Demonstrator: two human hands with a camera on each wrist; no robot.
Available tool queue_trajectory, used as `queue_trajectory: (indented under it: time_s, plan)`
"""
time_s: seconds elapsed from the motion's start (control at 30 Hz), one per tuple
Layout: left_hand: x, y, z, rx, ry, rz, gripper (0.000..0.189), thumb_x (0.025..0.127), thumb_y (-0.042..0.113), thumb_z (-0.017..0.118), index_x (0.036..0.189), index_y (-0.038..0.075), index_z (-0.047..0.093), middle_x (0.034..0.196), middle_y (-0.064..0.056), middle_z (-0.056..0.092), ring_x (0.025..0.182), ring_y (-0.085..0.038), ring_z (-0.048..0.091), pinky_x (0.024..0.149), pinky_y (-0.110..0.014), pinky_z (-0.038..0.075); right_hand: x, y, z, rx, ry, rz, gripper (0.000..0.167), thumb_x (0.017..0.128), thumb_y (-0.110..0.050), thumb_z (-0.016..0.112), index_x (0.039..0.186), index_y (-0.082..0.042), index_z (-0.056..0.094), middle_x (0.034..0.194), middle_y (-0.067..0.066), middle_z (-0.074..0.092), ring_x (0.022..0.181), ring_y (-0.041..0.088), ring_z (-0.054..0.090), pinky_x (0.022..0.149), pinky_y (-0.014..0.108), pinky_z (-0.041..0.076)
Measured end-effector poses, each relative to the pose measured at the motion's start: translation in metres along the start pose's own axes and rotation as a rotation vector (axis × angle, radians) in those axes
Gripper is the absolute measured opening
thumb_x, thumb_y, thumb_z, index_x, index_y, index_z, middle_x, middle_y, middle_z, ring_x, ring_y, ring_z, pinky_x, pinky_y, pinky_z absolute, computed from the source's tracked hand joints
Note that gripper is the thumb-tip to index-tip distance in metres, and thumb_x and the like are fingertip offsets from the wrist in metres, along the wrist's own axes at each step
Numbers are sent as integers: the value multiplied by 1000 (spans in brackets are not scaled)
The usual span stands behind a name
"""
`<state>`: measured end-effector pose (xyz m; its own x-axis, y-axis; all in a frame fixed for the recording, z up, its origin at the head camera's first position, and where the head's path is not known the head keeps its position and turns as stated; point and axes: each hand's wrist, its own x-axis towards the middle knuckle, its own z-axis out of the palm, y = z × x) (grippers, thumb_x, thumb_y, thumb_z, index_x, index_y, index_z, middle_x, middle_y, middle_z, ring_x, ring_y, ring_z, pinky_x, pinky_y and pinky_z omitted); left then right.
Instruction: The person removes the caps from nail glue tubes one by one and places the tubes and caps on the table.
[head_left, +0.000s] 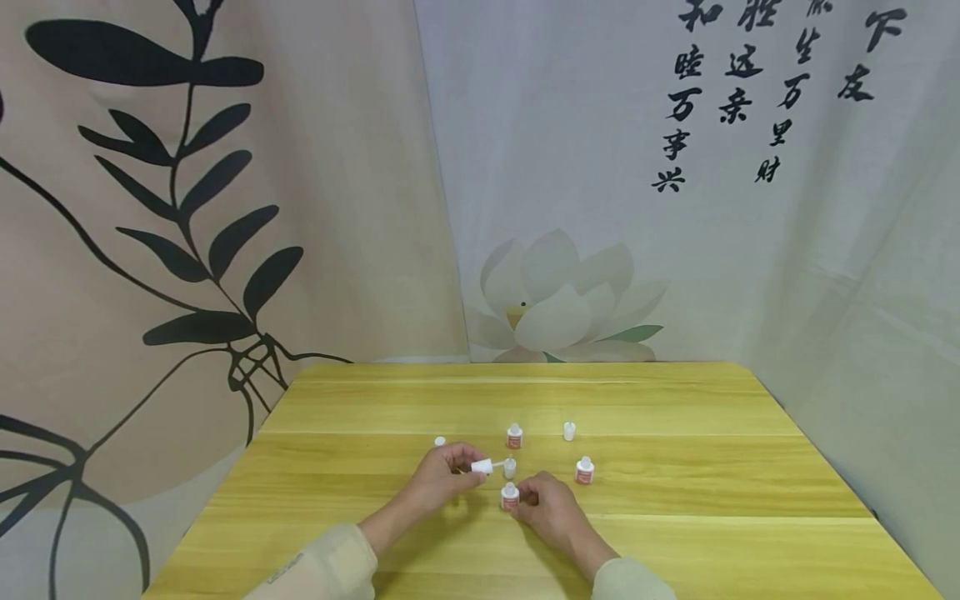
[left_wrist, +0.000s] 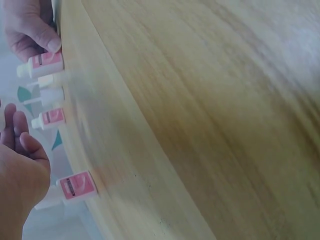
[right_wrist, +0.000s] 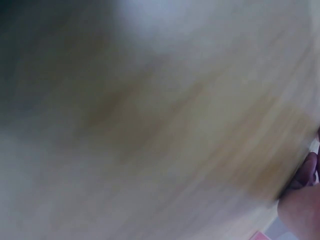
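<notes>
My left hand pinches a white brush cap, its thin stem pointing right. My right hand grips the side of a small white bottle with a pink-red label, upright on the table. In the left wrist view that bottle shows its pale pointed top, with the fingertips of the right hand on it. Just behind the bottle stands a second white brush cap, stem up; the held cap's stem overlaps it in the head view. The right wrist view is blurred and shows only part of the right hand.
Another labelled bottle stands farther back, and one more bottle stands to the right. A white cap is at the back right. Behind the left hand is a further bottle, mostly hidden in the head view. The wooden table meets hanging cloth.
</notes>
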<state>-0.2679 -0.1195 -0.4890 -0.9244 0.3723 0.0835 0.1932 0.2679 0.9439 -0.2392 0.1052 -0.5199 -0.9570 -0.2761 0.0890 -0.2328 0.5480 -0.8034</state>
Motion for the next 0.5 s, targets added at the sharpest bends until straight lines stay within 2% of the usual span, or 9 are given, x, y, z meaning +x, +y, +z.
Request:
queue_trajectory:
  time_s: [0.2, 0.5]
  plan:
    - [1, 0, 0, 16, -5, -6, 24, 90, 14, 72, 112, 5, 69, 94, -4, 67, 79, -16, 60, 64, -31, 51, 0, 0, 0, 1, 0, -2, 16, 84, -15, 78, 96, -7, 70, 91, 1, 58, 84, 17, 54, 74, 34, 49]
    - [0, 2, 2, 7, 9, 12, 20, 89, 10, 72, 107, 3, 68, 92, -5, 66, 78, -14, 59, 62, -29, 50, 0, 1, 1, -5, 8, -15, 16, 84, -15, 79, 95, -8, 71, 91, 1, 58, 85, 16, 54, 74, 34, 48]
